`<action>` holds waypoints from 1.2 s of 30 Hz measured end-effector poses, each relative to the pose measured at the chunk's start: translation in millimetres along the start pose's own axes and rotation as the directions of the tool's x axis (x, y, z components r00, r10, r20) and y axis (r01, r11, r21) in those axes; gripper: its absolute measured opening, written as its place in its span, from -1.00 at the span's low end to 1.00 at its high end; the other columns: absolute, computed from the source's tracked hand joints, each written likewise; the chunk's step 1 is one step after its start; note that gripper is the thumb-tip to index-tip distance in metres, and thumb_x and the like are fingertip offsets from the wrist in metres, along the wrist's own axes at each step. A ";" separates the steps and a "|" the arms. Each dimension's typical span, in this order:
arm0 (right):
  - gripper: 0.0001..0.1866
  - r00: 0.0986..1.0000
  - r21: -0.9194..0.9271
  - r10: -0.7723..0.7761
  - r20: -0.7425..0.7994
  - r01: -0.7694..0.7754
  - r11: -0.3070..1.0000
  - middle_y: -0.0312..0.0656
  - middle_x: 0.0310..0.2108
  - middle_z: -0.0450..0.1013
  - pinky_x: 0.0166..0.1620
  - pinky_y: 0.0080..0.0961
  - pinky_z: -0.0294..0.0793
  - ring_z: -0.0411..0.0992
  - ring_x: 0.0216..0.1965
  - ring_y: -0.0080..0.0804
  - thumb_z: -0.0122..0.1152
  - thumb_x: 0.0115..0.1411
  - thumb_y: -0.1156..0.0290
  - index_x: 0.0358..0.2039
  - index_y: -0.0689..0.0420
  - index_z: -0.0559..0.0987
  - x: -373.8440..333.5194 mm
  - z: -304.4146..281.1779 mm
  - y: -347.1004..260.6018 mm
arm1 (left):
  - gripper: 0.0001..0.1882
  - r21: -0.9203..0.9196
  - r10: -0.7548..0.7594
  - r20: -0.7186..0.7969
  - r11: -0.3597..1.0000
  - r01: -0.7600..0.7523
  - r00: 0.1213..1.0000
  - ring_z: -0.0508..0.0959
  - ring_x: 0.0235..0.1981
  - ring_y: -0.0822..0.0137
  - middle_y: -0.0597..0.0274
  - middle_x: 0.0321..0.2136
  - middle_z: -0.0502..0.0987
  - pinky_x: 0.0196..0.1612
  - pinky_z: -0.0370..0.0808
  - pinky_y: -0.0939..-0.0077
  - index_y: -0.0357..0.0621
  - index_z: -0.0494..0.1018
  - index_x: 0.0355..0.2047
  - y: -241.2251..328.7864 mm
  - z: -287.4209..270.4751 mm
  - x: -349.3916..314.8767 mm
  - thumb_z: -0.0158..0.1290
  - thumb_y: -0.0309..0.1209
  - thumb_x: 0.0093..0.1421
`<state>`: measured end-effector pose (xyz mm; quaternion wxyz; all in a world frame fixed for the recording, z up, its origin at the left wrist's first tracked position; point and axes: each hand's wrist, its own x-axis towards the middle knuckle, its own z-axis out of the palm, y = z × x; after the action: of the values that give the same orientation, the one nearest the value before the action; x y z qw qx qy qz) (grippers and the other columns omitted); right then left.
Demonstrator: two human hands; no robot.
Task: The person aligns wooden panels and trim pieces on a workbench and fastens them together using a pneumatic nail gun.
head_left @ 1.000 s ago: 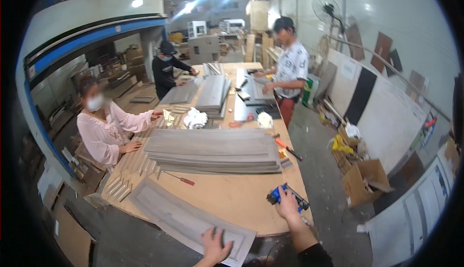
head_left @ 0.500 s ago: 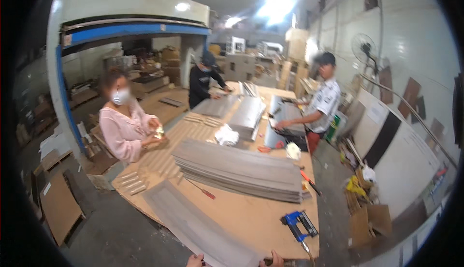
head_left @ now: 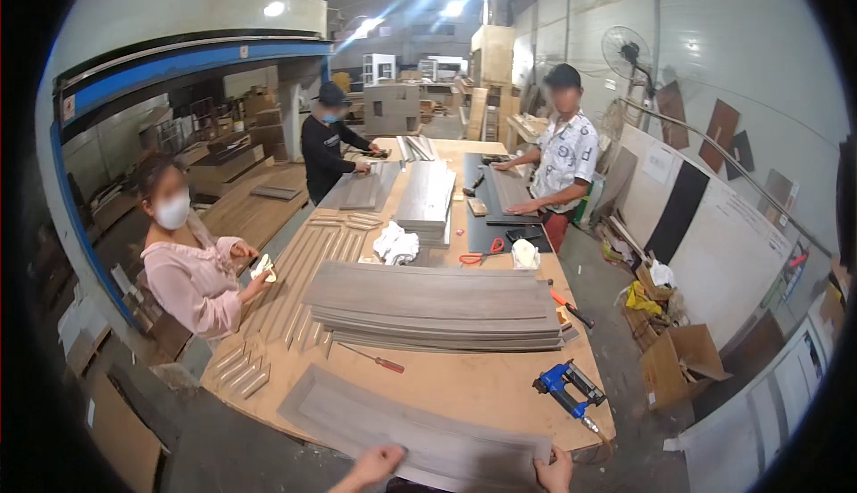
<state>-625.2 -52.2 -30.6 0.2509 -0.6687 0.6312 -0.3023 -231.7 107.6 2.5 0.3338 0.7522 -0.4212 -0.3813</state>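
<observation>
At the table's near edge, both hands (head_left: 379,464) (head_left: 555,473) grip the grey panel (head_left: 420,430).

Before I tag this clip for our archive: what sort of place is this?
Most likely a woodworking or furniture workshop. A long worktable carries a stack of grey panels, a blue nail gun lies near its edge, and both hands hold a grey panel.

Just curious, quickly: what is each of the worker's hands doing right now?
Left hand: gripping the near edge of the grey board.
Right hand: gripping the same board's right end.
</observation>
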 end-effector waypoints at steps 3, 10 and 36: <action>-0.44 0.984 -0.069 0.147 -0.099 -0.154 0.986 0.01 -0.14 0.49 0.03 -0.23 0.50 0.49 -0.06 -0.02 0.52 -0.14 0.19 -0.10 0.15 0.65 -6.6 2.3 -18.8 | -0.42 0.324 0.012 -0.389 0.938 0.125 0.921 0.50 0.00 -0.08 -0.11 -0.05 0.53 0.07 0.42 0.08 -0.17 0.48 0.07 -34.8 -101.4 35.7 0.17 -0.03 0.18; -0.39 0.930 -0.122 0.368 -0.003 -0.366 0.923 0.02 -0.07 0.49 0.11 -0.24 0.49 0.49 0.02 -0.05 0.53 -0.15 0.11 -0.07 0.11 0.64 0.8 -15.5 -54.6 | -0.26 0.511 -0.058 -0.433 0.806 0.298 0.899 0.25 0.22 -0.17 -0.15 0.13 0.28 0.25 0.19 -0.08 -0.25 0.29 0.18 -69.3 -173.9 68.0 0.29 -0.16 0.08; -0.36 0.929 -0.232 0.367 -0.039 -0.366 0.901 0.00 0.09 0.47 0.19 -0.13 0.43 0.41 0.17 -0.02 0.39 0.01 0.11 0.14 0.02 0.55 -1.0 -4.4 -14.6 | -0.79 0.083 -0.056 -0.143 0.994 0.068 0.988 0.53 -0.55 0.24 0.14 -0.53 0.57 -0.49 0.50 0.34 -0.28 0.49 -0.39 -211.9 -233.4 175.7 0.21 -0.36 0.18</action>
<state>-618.3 -49.8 -17.2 0.2242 -0.5638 0.7763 -0.1710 110.5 83.3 -109.8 0.3175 0.8037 -0.3894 -0.3189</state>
